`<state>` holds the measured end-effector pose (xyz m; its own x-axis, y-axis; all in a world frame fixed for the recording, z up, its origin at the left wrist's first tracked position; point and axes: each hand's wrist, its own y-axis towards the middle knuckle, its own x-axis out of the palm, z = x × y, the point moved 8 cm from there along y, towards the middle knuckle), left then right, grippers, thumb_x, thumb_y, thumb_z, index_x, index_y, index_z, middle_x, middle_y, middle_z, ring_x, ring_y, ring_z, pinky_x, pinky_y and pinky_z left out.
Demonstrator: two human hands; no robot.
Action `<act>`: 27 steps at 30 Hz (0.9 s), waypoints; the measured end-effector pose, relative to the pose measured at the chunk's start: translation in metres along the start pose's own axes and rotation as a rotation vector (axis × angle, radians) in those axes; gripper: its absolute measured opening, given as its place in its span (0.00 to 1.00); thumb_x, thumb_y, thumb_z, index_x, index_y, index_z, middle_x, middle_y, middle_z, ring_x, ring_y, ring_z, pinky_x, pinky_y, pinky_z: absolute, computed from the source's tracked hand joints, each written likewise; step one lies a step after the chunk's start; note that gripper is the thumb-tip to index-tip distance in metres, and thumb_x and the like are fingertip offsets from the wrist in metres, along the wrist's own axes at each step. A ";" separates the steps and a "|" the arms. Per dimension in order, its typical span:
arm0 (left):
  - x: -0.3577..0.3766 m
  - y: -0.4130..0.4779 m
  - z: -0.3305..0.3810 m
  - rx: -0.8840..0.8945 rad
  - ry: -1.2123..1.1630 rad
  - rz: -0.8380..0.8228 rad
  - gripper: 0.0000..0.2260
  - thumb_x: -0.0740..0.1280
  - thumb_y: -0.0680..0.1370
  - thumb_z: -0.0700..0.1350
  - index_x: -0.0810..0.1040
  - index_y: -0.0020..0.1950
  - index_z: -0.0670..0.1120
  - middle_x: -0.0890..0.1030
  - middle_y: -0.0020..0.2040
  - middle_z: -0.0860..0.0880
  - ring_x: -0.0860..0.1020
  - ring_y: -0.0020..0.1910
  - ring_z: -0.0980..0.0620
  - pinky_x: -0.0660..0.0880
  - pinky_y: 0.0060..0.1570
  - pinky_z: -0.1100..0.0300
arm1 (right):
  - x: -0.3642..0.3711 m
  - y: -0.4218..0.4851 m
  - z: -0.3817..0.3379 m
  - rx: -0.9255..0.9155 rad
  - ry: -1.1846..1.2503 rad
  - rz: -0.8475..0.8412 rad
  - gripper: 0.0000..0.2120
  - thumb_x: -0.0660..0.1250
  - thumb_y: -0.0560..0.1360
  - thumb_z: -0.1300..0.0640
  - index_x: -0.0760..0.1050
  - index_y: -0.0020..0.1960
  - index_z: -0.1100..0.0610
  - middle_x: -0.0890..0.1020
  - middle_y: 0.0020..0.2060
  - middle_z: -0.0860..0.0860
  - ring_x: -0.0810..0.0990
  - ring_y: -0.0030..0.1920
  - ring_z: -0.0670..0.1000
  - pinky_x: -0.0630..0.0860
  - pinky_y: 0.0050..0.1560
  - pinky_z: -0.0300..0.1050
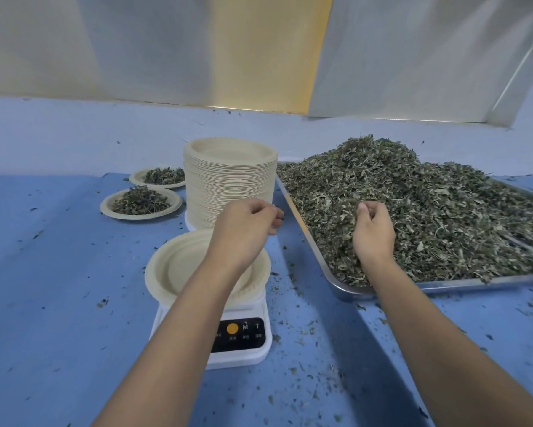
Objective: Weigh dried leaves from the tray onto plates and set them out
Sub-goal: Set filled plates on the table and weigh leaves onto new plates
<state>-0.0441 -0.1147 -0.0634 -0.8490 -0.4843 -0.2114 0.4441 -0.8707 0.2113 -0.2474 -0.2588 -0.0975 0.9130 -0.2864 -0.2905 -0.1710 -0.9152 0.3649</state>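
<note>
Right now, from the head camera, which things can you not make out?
Head view only:
Scale reading: the left forearm covers that part of the panel.
Tray: its right end is cut off by the frame edge.
Left hand: curled fingers face away; whether they hold anything is unclear.
Scale button labels: too small to read.
</note>
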 end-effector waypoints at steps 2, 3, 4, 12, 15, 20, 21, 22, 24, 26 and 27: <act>0.000 -0.002 -0.001 -0.036 -0.047 -0.003 0.10 0.61 0.78 0.40 0.81 0.42 0.46 0.83 0.42 0.51 0.78 0.37 0.58 0.73 0.39 0.69 | -0.002 -0.002 -0.005 0.016 0.107 0.019 0.12 0.55 0.83 0.53 0.71 0.60 0.57 0.76 0.48 0.50 0.73 0.42 0.46 0.67 0.40 0.40; -0.001 -0.002 -0.002 -0.055 -0.077 -0.001 0.11 0.61 0.79 0.39 0.81 0.42 0.46 0.82 0.41 0.50 0.78 0.38 0.57 0.74 0.40 0.67 | -0.001 -0.003 -0.011 0.014 0.159 0.024 0.11 0.55 0.82 0.53 0.71 0.60 0.56 0.75 0.44 0.47 0.72 0.38 0.44 0.68 0.36 0.36; -0.003 -0.003 -0.003 -0.078 -0.113 0.003 0.11 0.60 0.79 0.38 0.80 0.41 0.46 0.82 0.41 0.49 0.78 0.39 0.56 0.74 0.41 0.65 | 0.000 -0.005 -0.018 0.014 0.208 0.023 0.10 0.55 0.82 0.53 0.71 0.59 0.56 0.74 0.41 0.45 0.70 0.36 0.42 0.67 0.32 0.32; -0.033 -0.004 -0.018 -0.293 -0.468 0.084 0.10 0.59 0.81 0.44 0.76 0.54 0.40 0.79 0.51 0.45 0.79 0.47 0.49 0.77 0.45 0.59 | 0.049 -0.046 -0.100 -0.064 0.468 -0.192 0.05 0.57 0.82 0.53 0.71 0.54 0.49 0.73 0.45 0.38 0.72 0.44 0.33 0.67 0.41 0.27; -0.048 -0.004 -0.029 -0.351 -0.542 0.113 0.13 0.57 0.82 0.51 0.75 0.50 0.43 0.79 0.51 0.45 0.79 0.51 0.46 0.76 0.51 0.54 | 0.075 -0.074 -0.122 -0.059 0.538 -0.331 0.05 0.58 0.81 0.52 0.72 0.50 0.47 0.74 0.44 0.38 0.72 0.36 0.26 0.66 0.35 0.20; -0.048 -0.010 -0.038 -0.488 -0.771 0.036 0.21 0.56 0.80 0.60 0.74 0.56 0.44 0.79 0.45 0.45 0.78 0.43 0.45 0.76 0.41 0.53 | 0.106 -0.111 -0.135 -0.075 0.567 -0.466 0.06 0.58 0.81 0.55 0.74 0.51 0.54 0.77 0.42 0.46 0.74 0.36 0.35 0.68 0.35 0.25; -0.047 -0.011 -0.039 -0.505 -0.815 0.007 0.24 0.55 0.79 0.62 0.75 0.59 0.44 0.80 0.48 0.45 0.79 0.46 0.44 0.76 0.40 0.53 | 0.110 -0.116 -0.136 -0.096 0.552 -0.480 0.07 0.58 0.81 0.55 0.74 0.52 0.55 0.76 0.40 0.45 0.73 0.34 0.33 0.67 0.34 0.24; -0.046 -0.011 -0.039 -0.512 -0.851 -0.005 0.26 0.54 0.79 0.63 0.75 0.61 0.44 0.81 0.52 0.44 0.80 0.49 0.44 0.76 0.41 0.52 | 0.112 -0.120 -0.137 -0.118 0.537 -0.489 0.07 0.59 0.81 0.56 0.74 0.52 0.56 0.76 0.39 0.44 0.72 0.34 0.32 0.67 0.35 0.24; -0.049 -0.009 -0.040 -0.502 -0.879 0.015 0.25 0.54 0.79 0.64 0.78 0.60 0.46 0.83 0.51 0.45 0.81 0.50 0.45 0.75 0.43 0.53 | 0.116 -0.126 -0.139 -0.164 0.505 -0.517 0.06 0.59 0.81 0.56 0.74 0.52 0.56 0.76 0.39 0.42 0.72 0.35 0.32 0.67 0.38 0.24; -0.051 -0.008 -0.042 -0.492 -0.888 0.028 0.23 0.54 0.79 0.63 0.80 0.51 0.47 0.84 0.43 0.46 0.81 0.46 0.47 0.75 0.44 0.54 | 0.118 -0.131 -0.142 -0.209 0.469 -0.555 0.05 0.59 0.81 0.56 0.74 0.50 0.54 0.76 0.39 0.42 0.73 0.37 0.32 0.68 0.40 0.25; -0.050 -0.008 -0.042 -0.493 -0.887 0.017 0.22 0.54 0.79 0.62 0.80 0.47 0.47 0.84 0.40 0.47 0.81 0.45 0.48 0.75 0.45 0.55 | 0.118 -0.134 -0.142 -0.221 0.461 -0.570 0.05 0.59 0.81 0.56 0.74 0.49 0.53 0.77 0.40 0.41 0.73 0.38 0.32 0.68 0.41 0.25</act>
<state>0.0071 -0.0872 -0.0949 -0.6587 -0.4335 0.6150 0.3568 -0.8995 -0.2520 -0.0641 -0.1301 -0.0548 0.9084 0.4043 -0.1064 0.4064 -0.7943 0.4516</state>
